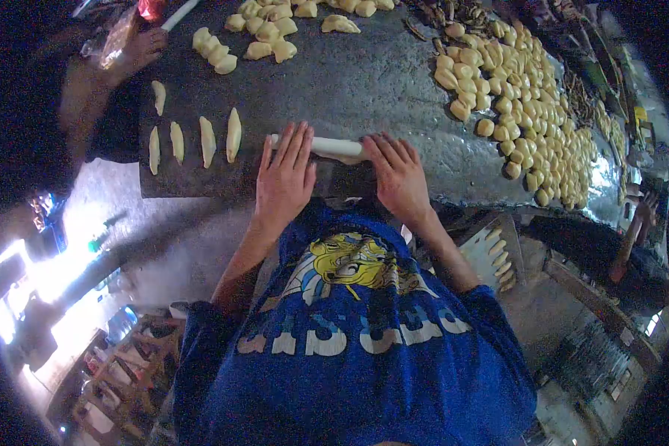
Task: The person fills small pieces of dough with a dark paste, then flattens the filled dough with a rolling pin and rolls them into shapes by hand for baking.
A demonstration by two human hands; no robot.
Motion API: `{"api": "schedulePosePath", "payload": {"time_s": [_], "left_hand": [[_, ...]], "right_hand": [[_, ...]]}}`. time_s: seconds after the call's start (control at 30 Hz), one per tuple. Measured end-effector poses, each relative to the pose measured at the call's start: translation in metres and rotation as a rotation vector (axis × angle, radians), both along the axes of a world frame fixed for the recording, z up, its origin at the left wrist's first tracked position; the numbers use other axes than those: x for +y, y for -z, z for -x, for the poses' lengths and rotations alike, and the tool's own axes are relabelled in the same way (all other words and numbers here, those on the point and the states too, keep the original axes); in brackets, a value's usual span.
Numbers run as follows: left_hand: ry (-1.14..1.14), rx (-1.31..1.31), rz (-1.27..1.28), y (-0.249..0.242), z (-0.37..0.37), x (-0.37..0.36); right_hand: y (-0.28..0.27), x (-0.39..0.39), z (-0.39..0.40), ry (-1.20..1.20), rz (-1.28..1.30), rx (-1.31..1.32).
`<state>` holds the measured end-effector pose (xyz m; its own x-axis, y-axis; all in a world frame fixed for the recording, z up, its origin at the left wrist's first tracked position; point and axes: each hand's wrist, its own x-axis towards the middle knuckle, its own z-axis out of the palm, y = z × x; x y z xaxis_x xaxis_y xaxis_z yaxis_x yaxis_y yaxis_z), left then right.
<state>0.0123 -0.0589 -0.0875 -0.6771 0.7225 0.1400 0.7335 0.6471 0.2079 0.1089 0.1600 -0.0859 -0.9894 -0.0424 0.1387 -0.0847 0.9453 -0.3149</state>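
Note:
A white rolling pin (336, 146) lies crosswise near the front edge of the dark worktable (364, 82). My left hand (285, 175) holds its left end, palm down, with the fingers laid over it. On its right end my right hand (401, 172) holds it the same way, fingers bent over the pin. A flattened piece of dough (348, 158) shows partly under the pin between my hands; the rest of it is hidden. Left of my left hand, several slim rolled dough pieces (233, 135) lie roughly parallel on the tabletop.
Many round dough balls (531, 111) cover the table's right side. More dough pieces (267, 30) lie at the back. Another person's hand (147, 46) is by a pale rod at upper left; another person's arm (632, 230) shows at far right. A tray with shaped dough (498, 256) stands below.

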Motion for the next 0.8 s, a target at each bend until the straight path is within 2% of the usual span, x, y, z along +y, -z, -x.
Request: {"api": "schedulePosePath", "payload": {"time_s": [0.1,0.23,0.43,0.53,0.63,0.73,0.8], "left_hand": [[-0.006,-0.079,-0.055,0.000,0.008,0.010],[0.005,-0.053,-0.035,0.001,0.026,0.024],[0.018,-0.005,-0.018,0.014,0.069,0.049],[0.021,0.064,-0.033,0.024,0.096,0.066],[-0.001,0.176,-0.047,0.032,0.123,0.081],[-0.003,0.265,-0.047,0.033,0.135,0.090],[0.066,0.299,-0.070,0.030,0.139,0.085]], "right_hand": [[-0.001,-0.005,0.007,0.088,-0.033,0.013],[0.005,-0.002,0.030,0.196,-0.185,-0.024],[0.019,0.023,0.075,0.237,-0.218,0.011],[0.032,0.043,0.101,0.228,-0.114,0.099],[0.037,0.063,0.126,0.222,-0.180,0.263],[0.020,0.070,0.135,0.205,-0.046,0.221],[-0.003,0.066,0.114,-0.017,0.140,0.117]]}}
